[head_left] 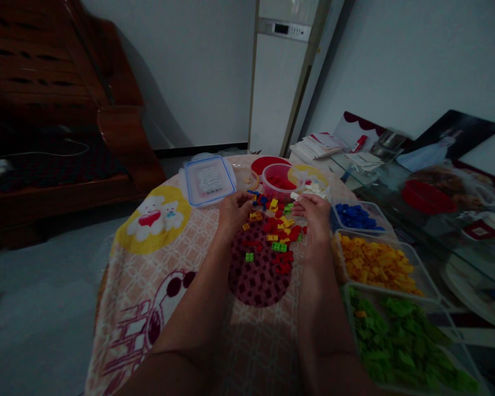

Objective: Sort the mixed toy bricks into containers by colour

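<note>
Mixed loose bricks [284, 223] in red, yellow, green and blue lie on the cloth-covered table between my hands. My left hand [235, 210] is at the left edge of the pile, its fingers closed near some blue and yellow bricks; what it holds is too small to make out. A white brick [294, 196] is pinched in the fingertips of my right hand [313, 210]. Just beyond the hands stands a pink round bowl [279, 179] with red bricks in it. White bricks [314, 190] lie behind my right hand.
Along the right side are tubs of blue bricks [358, 216], yellow bricks [375, 265] and green bricks [408, 341]. A blue-rimmed clear lid [210, 180] lies at the back left. A glass-topped table [390, 192] with papers and a red bowl [428, 197] stands to the right.
</note>
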`<action>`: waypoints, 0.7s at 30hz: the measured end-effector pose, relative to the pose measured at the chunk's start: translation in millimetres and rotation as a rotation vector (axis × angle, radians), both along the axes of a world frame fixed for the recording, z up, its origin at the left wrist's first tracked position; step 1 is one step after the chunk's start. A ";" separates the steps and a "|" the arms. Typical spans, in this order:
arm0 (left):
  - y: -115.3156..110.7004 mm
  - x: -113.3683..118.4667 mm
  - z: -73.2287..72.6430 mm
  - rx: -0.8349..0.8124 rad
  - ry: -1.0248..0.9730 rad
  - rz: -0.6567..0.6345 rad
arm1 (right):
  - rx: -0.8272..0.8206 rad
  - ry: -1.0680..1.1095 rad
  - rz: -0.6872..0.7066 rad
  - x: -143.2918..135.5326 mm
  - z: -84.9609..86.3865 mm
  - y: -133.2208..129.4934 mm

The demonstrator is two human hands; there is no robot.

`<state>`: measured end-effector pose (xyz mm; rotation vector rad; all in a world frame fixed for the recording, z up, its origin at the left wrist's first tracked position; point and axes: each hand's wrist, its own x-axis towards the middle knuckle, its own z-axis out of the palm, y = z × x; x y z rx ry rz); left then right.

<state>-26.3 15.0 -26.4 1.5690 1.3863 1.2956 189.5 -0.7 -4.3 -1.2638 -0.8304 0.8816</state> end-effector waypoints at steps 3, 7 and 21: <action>-0.7 -0.4 0.1 0.023 0.123 0.041 | 0.092 0.091 -0.243 17.5 -7.1 7.7; 2.4 5.6 -12.7 0.142 0.349 0.038 | 0.174 0.134 -0.461 35.5 -17.2 15.1; 9.6 9.5 -39.1 0.175 0.668 -0.041 | 0.246 0.037 -0.469 39.9 -25.2 24.3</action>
